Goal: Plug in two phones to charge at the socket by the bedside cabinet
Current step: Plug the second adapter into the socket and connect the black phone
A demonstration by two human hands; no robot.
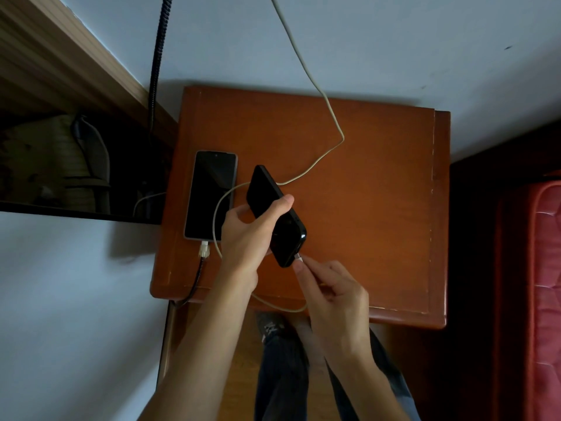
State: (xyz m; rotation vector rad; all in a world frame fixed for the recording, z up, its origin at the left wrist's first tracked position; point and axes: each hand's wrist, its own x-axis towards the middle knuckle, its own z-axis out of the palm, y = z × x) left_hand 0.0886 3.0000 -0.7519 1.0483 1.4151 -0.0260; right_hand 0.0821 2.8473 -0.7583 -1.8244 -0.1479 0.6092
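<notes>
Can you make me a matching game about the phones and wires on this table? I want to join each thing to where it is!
Things:
1. silver-edged phone
2. black phone
3. white plug of the pale cable
4. black braided cable

Where:
A. pinched by the right hand
B. lying flat, screen up, on the orange-brown wooden cabinet
C. plugged into the lying phone, running off the cabinet's front edge
D. gripped by the left hand, tilted above the cabinet

Pairs: 1-B, 2-D, 3-A, 4-C
</notes>
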